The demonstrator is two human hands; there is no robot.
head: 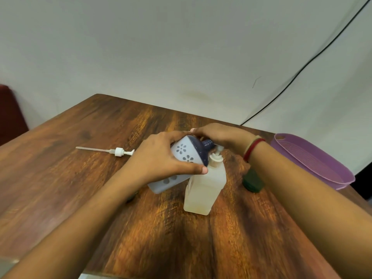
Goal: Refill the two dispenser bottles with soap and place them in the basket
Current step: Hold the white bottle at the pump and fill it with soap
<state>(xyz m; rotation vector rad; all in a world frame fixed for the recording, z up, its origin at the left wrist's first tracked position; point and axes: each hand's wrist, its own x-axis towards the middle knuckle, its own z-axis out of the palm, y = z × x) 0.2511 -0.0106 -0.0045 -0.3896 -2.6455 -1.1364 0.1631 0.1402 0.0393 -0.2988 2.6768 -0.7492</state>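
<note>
My left hand point(161, 158) grips a white bottle with grey flower prints and a dark blue shoulder point(182, 158), tilted with its open neck toward the right. My right hand point(219, 135) holds the bottle's dark blue top near the neck. Just in front stands a translucent dispenser bottle point(204, 188) with its white pump fitted, upright on the table. A loose white pump with a long tube point(118, 152) lies on the table to the left. The purple basket point(314, 158) sits at the table's right edge.
A dark green object point(252, 181) stands on the wooden table point(80, 188) under my right forearm. A black cable point(302, 71) runs down the wall behind. A dark red piece of furniture point(10, 113) shows at far left.
</note>
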